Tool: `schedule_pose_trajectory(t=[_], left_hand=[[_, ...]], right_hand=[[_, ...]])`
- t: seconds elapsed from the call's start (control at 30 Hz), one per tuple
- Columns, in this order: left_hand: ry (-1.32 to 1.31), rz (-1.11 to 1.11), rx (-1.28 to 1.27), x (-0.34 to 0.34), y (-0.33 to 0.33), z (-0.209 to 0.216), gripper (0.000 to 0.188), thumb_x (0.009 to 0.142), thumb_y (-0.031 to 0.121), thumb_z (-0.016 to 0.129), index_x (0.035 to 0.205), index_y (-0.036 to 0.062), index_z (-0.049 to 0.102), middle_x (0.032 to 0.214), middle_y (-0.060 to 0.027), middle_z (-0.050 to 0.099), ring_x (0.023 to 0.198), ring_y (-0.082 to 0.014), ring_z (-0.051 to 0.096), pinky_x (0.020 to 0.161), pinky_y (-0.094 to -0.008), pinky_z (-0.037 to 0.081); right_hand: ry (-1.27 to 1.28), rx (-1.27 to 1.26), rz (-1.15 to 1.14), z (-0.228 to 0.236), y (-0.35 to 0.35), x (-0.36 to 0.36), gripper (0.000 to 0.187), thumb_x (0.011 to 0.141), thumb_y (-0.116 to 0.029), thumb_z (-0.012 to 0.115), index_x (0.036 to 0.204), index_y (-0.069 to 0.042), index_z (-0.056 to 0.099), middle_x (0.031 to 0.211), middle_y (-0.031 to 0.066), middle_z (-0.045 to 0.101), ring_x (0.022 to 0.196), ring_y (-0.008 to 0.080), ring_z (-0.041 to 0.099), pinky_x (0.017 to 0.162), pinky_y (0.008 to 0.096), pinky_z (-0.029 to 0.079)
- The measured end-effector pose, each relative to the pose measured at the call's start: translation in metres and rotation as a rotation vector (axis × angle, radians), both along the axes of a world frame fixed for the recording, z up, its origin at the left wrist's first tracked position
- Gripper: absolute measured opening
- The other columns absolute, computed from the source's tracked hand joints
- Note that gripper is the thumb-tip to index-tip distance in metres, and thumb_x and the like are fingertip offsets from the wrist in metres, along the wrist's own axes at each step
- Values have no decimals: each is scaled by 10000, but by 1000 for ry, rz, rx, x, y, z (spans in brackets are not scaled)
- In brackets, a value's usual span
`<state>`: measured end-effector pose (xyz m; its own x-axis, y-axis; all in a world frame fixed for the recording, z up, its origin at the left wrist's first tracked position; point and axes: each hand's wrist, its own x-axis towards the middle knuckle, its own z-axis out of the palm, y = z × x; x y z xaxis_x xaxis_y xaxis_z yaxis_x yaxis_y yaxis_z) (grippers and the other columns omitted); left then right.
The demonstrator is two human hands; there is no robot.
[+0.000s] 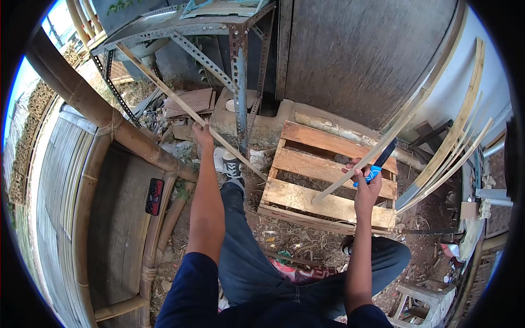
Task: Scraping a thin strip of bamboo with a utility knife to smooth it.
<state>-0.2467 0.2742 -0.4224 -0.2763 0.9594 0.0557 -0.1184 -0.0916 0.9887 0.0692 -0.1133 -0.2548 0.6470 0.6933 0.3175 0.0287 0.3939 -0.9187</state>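
My left hand point(203, 133) is closed around a long, flat bamboo strip point(169, 94). That strip slants from the metal stand down to the left side of the wooden pallet point(298, 188). A second bamboo strip point(402, 123) passes through my right hand point(365, 183), its lower end over the pallet's slats and its upper part rising to the upper right. The same hand grips a knife-like tool point(374, 175) with a blue patterned handle and a dark, straight upper part. Whether that dark part is a bare blade or a cover, I cannot tell.
A rusty perforated metal stand point(239, 71) is ahead. More bent bamboo strips point(456, 142) lean at the right wall. On the left, a bamboo bench point(117, 235) carries a phone point(155, 197). A stool point(424, 303) sits low right. Debris litters the ground.
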Motion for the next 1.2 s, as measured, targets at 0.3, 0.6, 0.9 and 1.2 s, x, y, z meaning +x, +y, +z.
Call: schedule_pose_trajectory(t=[0.3, 0.6, 0.9, 1.2], left_hand=[[38, -169, 226, -5, -28, 35, 124, 970, 84, 507, 1020, -14, 563, 802, -75, 623, 685, -141, 604, 572, -292, 457], [358, -82, 410, -20, -93, 174, 127, 971, 58, 498, 952, -48, 566, 765, -117, 627, 695, -189, 641, 637, -326, 486], [379, 15, 384, -111, -107, 145, 126, 985, 69, 487, 988, -40, 548, 777, -82, 602, 710, -141, 615, 643, -314, 494], [374, 150, 304, -169, -126, 76, 116, 970, 34, 484, 987, -63, 545, 772, -96, 599, 705, -169, 607, 657, -316, 495]], right_hand=[[19, -4, 66, 4, 0, -19, 201, 908, 26, 556, 843, -66, 390, 1070, 197, 624, 929, 237, 656, 827, 401, 567], [44, 34, 50, 3, 2, -13, 216, 901, 29, 583, 819, -53, 402, 1028, 163, 643, 900, 202, 664, 783, 334, 573], [-71, 13, 68, -1, -8, -28, 236, 885, 24, 603, 808, -51, 393, 1010, 155, 670, 889, 181, 674, 782, 323, 553], [-152, -66, 49, 4, 10, -40, 241, 890, -5, 603, 806, -59, 384, 1031, 157, 686, 891, 182, 681, 785, 306, 530]])
